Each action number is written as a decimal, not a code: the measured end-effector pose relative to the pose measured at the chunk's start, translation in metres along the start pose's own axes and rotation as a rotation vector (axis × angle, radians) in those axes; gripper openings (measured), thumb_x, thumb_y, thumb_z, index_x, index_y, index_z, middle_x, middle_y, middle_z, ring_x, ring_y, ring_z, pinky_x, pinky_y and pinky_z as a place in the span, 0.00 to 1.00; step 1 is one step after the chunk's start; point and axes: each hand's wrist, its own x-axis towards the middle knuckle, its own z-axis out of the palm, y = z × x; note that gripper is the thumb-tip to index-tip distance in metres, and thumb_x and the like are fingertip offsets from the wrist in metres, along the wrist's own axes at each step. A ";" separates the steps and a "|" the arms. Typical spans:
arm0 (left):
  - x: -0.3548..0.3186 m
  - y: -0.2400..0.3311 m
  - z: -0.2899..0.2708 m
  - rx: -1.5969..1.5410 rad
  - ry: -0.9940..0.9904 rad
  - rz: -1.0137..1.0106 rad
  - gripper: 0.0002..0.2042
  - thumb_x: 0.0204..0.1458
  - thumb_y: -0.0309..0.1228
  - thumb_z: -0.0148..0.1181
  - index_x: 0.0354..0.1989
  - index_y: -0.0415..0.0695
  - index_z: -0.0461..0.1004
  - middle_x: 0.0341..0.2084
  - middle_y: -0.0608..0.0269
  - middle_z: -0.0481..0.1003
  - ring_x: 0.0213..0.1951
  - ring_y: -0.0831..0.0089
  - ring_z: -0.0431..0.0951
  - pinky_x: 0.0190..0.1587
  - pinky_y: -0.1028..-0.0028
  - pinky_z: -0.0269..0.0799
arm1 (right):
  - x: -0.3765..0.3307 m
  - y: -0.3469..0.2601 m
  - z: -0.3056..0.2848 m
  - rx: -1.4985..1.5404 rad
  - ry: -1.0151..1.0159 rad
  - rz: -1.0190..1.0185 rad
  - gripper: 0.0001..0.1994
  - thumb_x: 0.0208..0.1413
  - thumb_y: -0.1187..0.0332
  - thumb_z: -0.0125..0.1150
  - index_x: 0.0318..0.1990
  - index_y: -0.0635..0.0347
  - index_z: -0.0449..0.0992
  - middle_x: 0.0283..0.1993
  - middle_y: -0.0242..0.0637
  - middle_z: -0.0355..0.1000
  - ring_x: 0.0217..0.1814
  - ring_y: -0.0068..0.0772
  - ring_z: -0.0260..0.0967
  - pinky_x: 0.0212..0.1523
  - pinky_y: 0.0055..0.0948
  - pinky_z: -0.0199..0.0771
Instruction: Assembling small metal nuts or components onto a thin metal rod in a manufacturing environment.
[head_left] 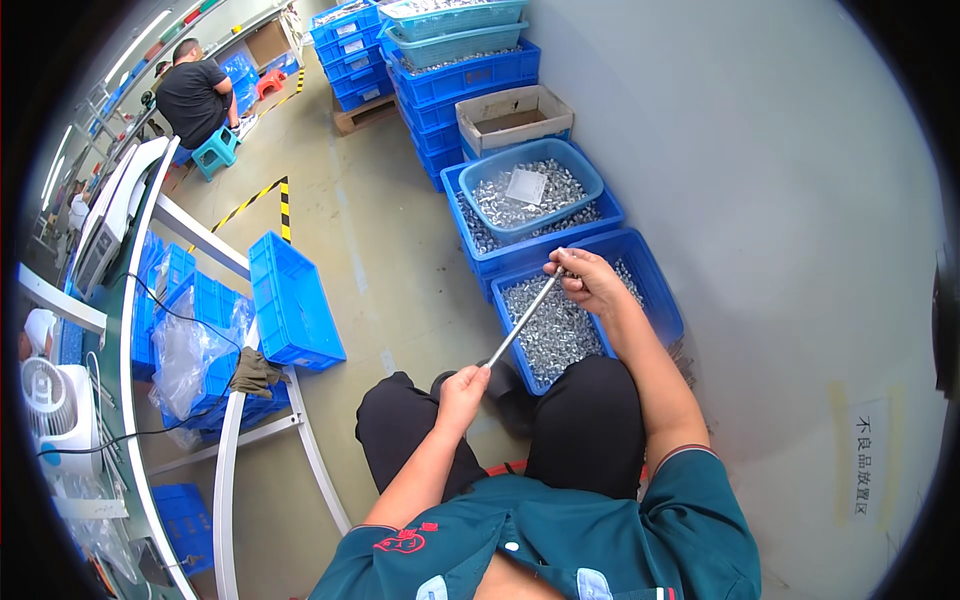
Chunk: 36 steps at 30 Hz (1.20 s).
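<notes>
The left hand [462,385], nearest the camera, was closed on the lower end of a thin metal rod [522,320]; the right hand [588,280] pinched its upper end over a blue crate [660,290] heaped with small metal parts [555,335]. The rod looked bare, so stringing seemed hardly begun. The wall crowded the right; open floor lay left.

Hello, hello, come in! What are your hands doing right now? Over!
Left hand grips metal rod's lower end. Right hand pinches its top, above blue crate of small silvery parts. Nothing between the hands.
</notes>
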 end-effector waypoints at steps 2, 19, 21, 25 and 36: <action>0.001 -0.002 0.000 -0.025 -0.006 0.001 0.15 0.55 0.34 0.53 0.16 0.44 0.65 0.13 0.78 0.59 0.17 0.88 0.55 0.19 0.82 0.50 | -0.001 -0.002 -0.001 0.255 -0.033 0.081 0.13 0.58 0.64 0.51 0.42 0.67 0.66 0.42 0.49 0.69 0.14 0.12 0.52 0.10 0.10 0.48; 0.004 -0.006 0.001 -0.058 -0.034 0.000 0.16 0.56 0.36 0.51 0.16 0.45 0.64 0.12 0.77 0.59 0.16 0.87 0.55 0.18 0.83 0.50 | 0.007 0.003 -0.010 0.448 -0.044 0.135 0.09 0.57 0.68 0.48 0.40 0.66 0.65 0.45 0.48 0.67 0.14 0.13 0.52 0.08 0.11 0.49; 0.003 -0.005 0.002 -0.063 -0.038 0.008 0.16 0.56 0.36 0.51 0.16 0.45 0.64 0.12 0.77 0.59 0.16 0.87 0.55 0.18 0.83 0.50 | 0.009 0.006 -0.014 0.464 -0.049 0.140 0.09 0.57 0.68 0.48 0.39 0.66 0.66 0.45 0.47 0.67 0.14 0.13 0.52 0.08 0.11 0.48; 0.003 -0.006 0.002 -0.082 -0.044 0.030 0.16 0.56 0.36 0.51 0.17 0.45 0.64 0.12 0.77 0.59 0.16 0.87 0.55 0.18 0.83 0.49 | 0.013 0.011 -0.021 0.427 0.011 0.108 0.11 0.57 0.62 0.52 0.35 0.62 0.67 0.36 0.40 0.69 0.14 0.13 0.52 0.08 0.11 0.46; 0.001 -0.003 0.000 -0.070 -0.046 0.003 0.16 0.55 0.35 0.52 0.17 0.42 0.66 0.12 0.76 0.59 0.18 0.87 0.55 0.21 0.81 0.52 | 0.006 0.005 -0.012 0.444 -0.031 0.203 0.15 0.52 0.56 0.58 0.28 0.59 0.71 0.18 0.25 0.57 0.13 0.13 0.48 0.10 0.11 0.42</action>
